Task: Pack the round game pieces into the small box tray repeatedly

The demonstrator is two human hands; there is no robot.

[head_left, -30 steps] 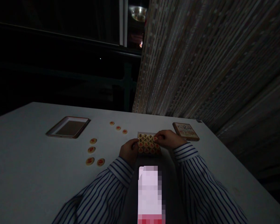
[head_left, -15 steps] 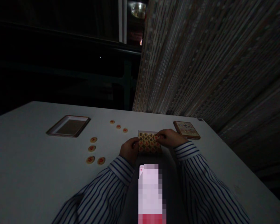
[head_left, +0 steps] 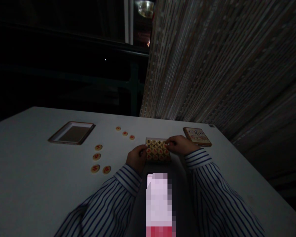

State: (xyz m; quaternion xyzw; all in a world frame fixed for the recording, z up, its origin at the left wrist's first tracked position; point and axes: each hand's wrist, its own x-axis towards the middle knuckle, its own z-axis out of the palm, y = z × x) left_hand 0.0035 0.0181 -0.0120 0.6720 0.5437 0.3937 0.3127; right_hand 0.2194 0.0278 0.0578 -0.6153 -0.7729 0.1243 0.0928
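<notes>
A small open box (head_left: 158, 139) holds rows of round xiangqi pieces (head_left: 155, 152), with black characters in the far rows and red ones nearer me. My left hand (head_left: 137, 158) is closed, its thumb and fingers gripping the box's left side. At the far right corner, my right hand (head_left: 179, 144) has its fingertips pinched together on a xiangqi piece (head_left: 165, 146) at the end of the second row. Those fingertips partly cover that piece and the box's right edge.
Several loose red-marked pieces (head_left: 96, 156) lie left on the white table (head_left: 51, 184). An open shallow tray (head_left: 90, 132) sits at far left, a decorated lid (head_left: 199, 137) at right. A lit phone (head_left: 159, 200) is in front of me. A string curtain (head_left: 187, 59) hangs behind.
My right fingers have shifted slightly, showing more of the top row's rightmost piece. My left hand and the box have stayed put; the whole view has tilted a little.
</notes>
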